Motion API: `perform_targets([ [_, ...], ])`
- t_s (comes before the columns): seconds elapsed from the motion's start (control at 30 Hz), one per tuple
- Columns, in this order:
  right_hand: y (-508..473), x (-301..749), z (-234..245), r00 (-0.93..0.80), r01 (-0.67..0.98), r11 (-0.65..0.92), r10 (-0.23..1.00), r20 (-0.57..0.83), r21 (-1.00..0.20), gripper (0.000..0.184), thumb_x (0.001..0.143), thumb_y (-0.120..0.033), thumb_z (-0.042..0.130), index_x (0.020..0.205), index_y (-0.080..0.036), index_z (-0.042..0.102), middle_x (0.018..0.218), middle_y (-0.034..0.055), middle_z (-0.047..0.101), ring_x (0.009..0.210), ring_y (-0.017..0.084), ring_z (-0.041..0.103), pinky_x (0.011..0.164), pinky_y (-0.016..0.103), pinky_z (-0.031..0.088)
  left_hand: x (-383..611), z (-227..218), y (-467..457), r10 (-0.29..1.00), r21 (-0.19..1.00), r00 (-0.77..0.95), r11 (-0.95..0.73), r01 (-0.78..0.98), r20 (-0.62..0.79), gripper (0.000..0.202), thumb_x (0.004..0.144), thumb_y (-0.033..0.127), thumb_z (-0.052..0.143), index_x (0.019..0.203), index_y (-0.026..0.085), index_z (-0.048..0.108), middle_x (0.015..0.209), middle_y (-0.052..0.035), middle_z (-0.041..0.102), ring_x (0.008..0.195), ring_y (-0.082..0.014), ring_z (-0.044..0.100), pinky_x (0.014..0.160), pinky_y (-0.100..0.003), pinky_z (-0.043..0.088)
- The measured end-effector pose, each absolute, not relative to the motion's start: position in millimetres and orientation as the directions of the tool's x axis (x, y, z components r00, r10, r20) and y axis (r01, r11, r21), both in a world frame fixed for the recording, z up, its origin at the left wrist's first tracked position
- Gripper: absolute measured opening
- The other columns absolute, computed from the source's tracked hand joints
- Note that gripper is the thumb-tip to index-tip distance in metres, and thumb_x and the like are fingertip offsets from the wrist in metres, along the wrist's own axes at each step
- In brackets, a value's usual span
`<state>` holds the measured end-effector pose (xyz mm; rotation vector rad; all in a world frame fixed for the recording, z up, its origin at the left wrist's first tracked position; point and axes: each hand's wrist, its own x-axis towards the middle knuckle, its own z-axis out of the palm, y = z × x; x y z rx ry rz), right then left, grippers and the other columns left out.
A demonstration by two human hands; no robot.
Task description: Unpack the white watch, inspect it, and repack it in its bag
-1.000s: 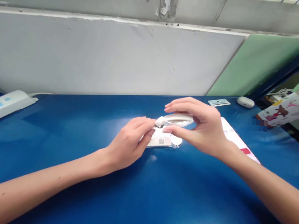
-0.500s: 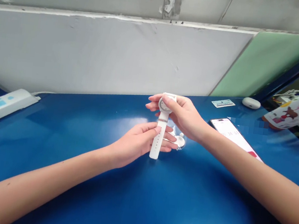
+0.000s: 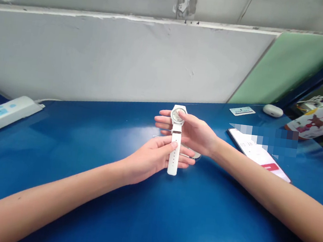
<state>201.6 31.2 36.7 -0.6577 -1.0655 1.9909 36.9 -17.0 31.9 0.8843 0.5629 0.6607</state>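
A white wristwatch [image 3: 173,160] with a round dial and a strap with holes is held upright above the table, dial facing me. My left hand [image 3: 154,155] pinches the lower strap, thumb in front and fingers behind. My right hand [image 3: 198,131] holds the watch head, its thumb on the dial and its fingers spread behind it. Behind my left fingers, a small white item [image 3: 197,156] in clear wrapping lies on the table, mostly hidden.
The blue table [image 3: 102,216] runs up to a white wall panel. At left lies a white power strip [image 3: 9,112]. On the right are a phone [image 3: 263,157], a card [image 3: 242,111], a white earbud case [image 3: 272,110] and a labelled bottle [image 3: 320,119].
The watch has turned to hang straighter, and its lower strap has shifted slightly right. My right hand has moved a little down, and its thumb now uncovers more of the dial.
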Motion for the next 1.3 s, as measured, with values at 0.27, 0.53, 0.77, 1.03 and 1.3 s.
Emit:
perform_targets([
  [0.27,33.3,189.5,43.1,-0.554,-0.439,-0.401,0.825,-0.109,-0.804,0.031,0.101,-0.034,0.046,0.112,-0.016,0.068,0.113,0.0107,0.075,0.109,0.021,0.069,0.105,0.039,0.047,37.3,35.5,-13.7,0.738,0.800,0.640,0.508,-0.319,-0.214,0.026,0.101,0.028,0.054,0.105,0.006,0.067,0.099,-0.0180,0.075,0.092,-0.0264,0.073,0.086,-0.039,0.056],
  [0.53,36.0,188.5,37.3,-0.564,-0.445,-0.420,0.817,-0.117,-0.791,0.035,0.103,-0.033,0.039,0.110,-0.016,0.069,0.104,0.0096,0.077,0.101,0.020,0.071,0.098,0.038,0.050,35.2,35.5,-13.1,0.716,0.793,0.651,0.539,-0.285,-0.253,0.020,0.100,0.022,0.056,0.105,0.007,0.068,0.098,-0.0166,0.076,0.091,-0.0252,0.074,0.088,-0.040,0.055],
  [0.77,38.1,185.9,36.5,-0.602,-0.467,-0.419,0.796,-0.067,-0.778,0.041,0.104,-0.038,0.035,0.112,-0.017,0.069,0.111,0.0093,0.076,0.100,0.019,0.070,0.095,0.034,0.052,35.4,38.1,-14.0,0.721,0.818,0.628,0.529,-0.227,-0.292,0.026,0.101,0.024,0.053,0.097,0.005,0.072,0.102,-0.0196,0.075,0.094,-0.0260,0.073,0.090,-0.040,0.054],
  [1.03,40.3,188.2,35.7,-0.610,-0.457,-0.397,0.791,-0.044,-0.796,0.041,0.104,-0.037,0.034,0.112,-0.017,0.069,0.111,0.0090,0.076,0.099,0.019,0.070,0.093,0.034,0.053,33.3,36.8,-13.4,0.730,0.825,0.609,0.526,-0.209,-0.311,0.024,0.101,0.023,0.053,0.103,0.006,0.070,0.105,-0.0198,0.075,0.098,-0.0275,0.073,0.093,-0.042,0.054],
  [1.3,42.5,192.4,40.8,-0.567,-0.442,-0.319,0.824,-0.014,-0.839,0.043,0.104,-0.041,0.031,0.115,-0.021,0.068,0.112,0.0074,0.076,0.105,0.021,0.069,0.094,0.036,0.052,33.4,37.6,-15.5,0.689,0.808,0.642,0.562,-0.178,-0.337,0.030,0.101,0.030,0.054,0.099,0.007,0.072,0.095,-0.0163,0.076,0.090,-0.0248,0.074,0.088,-0.038,0.056],
])
